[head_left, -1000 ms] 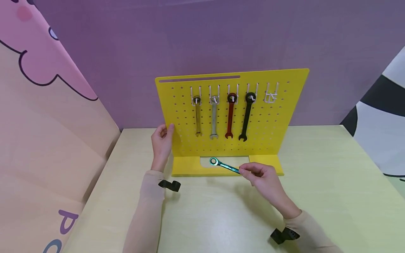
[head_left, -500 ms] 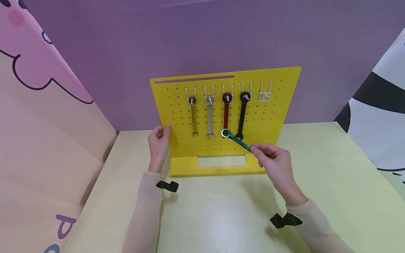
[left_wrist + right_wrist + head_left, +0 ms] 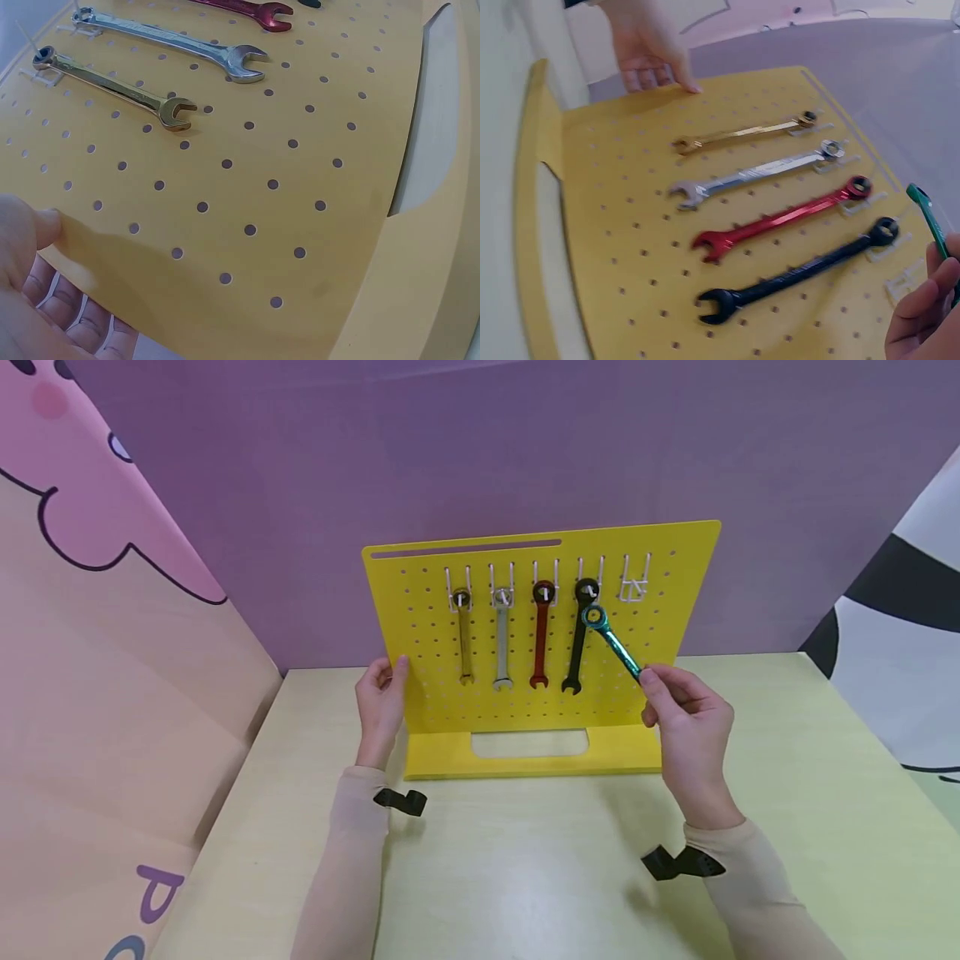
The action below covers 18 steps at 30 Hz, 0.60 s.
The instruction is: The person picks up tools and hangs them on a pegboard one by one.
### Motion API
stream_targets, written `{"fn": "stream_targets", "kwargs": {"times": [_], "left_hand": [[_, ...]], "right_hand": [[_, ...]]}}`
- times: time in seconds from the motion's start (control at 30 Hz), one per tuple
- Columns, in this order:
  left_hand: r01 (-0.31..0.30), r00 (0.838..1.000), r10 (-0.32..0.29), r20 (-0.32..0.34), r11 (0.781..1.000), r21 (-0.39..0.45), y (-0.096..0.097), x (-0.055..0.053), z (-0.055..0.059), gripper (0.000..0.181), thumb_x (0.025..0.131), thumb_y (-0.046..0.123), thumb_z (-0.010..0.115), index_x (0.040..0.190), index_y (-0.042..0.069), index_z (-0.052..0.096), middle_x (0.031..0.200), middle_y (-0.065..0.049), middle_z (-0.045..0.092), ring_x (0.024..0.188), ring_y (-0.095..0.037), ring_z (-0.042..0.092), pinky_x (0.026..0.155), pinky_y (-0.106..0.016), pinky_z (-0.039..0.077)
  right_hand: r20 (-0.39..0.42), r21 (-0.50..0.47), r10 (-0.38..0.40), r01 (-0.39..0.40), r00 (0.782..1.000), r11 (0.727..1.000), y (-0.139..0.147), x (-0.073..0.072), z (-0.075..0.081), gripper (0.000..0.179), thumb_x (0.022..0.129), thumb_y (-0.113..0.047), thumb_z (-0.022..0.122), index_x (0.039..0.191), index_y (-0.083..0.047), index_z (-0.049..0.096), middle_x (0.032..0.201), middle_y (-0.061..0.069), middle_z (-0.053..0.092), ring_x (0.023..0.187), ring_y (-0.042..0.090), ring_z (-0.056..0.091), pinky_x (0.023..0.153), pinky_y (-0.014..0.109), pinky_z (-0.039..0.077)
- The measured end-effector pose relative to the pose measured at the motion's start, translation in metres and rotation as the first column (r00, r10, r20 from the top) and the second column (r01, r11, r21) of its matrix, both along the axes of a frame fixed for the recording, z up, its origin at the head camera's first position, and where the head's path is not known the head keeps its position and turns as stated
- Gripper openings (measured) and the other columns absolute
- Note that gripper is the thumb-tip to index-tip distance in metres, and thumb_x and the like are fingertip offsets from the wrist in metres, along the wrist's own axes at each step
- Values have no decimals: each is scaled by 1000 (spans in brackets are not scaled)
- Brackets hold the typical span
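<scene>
In the head view, my right hand pinches the lower end of a green ratchet wrench, its ring end tilted up and to the left. That ring overlaps the black wrench in this view; in the right wrist view the green wrench stands apart, off the board. My left hand grips the left edge of the yellow pegboard, thumb on the front and fingers behind. Gold, silver, red and black wrenches hang by their ring ends. At the right, a white hook bears no wrench.
The pegboard stands on a yellow base with a cut-out, on a pale wooden table. A purple backdrop rises behind it. Printed cloth panels flank the table at left and right.
My right hand has risen and moved right with the green wrench, from near the base to the height of the hanging wrenches. The left hand keeps its hold on the board's edge.
</scene>
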<state>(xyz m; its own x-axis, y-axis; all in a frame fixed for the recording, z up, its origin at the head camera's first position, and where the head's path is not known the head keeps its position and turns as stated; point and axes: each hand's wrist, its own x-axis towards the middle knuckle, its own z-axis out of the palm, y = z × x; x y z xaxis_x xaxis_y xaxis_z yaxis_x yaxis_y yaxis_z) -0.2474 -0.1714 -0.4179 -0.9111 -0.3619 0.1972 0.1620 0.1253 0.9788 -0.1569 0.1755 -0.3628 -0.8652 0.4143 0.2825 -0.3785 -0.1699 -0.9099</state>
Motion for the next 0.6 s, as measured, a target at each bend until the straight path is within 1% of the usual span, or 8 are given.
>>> {"fn": "stream_targets", "kwargs": {"times": [0.07,0.13,0.23,0.33,0.5,0.6], "left_hand": [[0,1000,0,0,1000,0,0,0,0,33,108,30,65,121,-1,70,101,-8,67,91,-15,58,80,-16,48],[-1,1000,1,1,1000,-1,0,0,0,34,108,30,65,121,-1,70,102,-9,67,91,-15,58,80,-16,48],[-2,1000,2,3,1000,-3,0,0,0,34,108,30,66,122,-1,70,105,-11,68,92,-16,59,80,-16,49],[-4,1000,4,1,1000,-2,-1,0,-1,33,108,29,66,122,-1,70,105,-12,69,93,-16,59,80,-16,49],[-2,1000,2,-3,1000,-6,-1,-1,-3,32,108,29,66,120,-1,70,100,-9,68,92,-17,60,81,-17,49],[2,1000,-2,-7,1000,-3,0,-1,-3,31,108,28,66,119,-1,70,99,-7,68,92,-16,60,80,-17,49]], "right_hand": [[-44,-67,-22,19,999,998,4,-2,4,18,97,-3,76,110,9,76,83,4,73,54,14,49,56,18,50],[-80,-126,-41,30,996,992,7,-3,6,19,96,-3,77,110,9,76,85,5,74,53,14,49,55,18,50],[-99,-180,-59,41,993,983,11,-5,8,21,95,-4,79,111,8,77,87,6,74,54,14,49,55,17,50],[-89,-187,-68,51,994,981,13,-6,8,22,95,-7,80,112,6,78,89,6,74,55,14,49,56,16,51],[-85,-191,-77,60,993,980,15,-7,7,25,94,-9,81,114,6,77,90,6,74,56,14,48,56,16,51],[-82,-196,-81,64,993,979,16,-7,6,24,94,-8,80,113,6,78,89,5,74,56,14,48,56,16,50]]}}
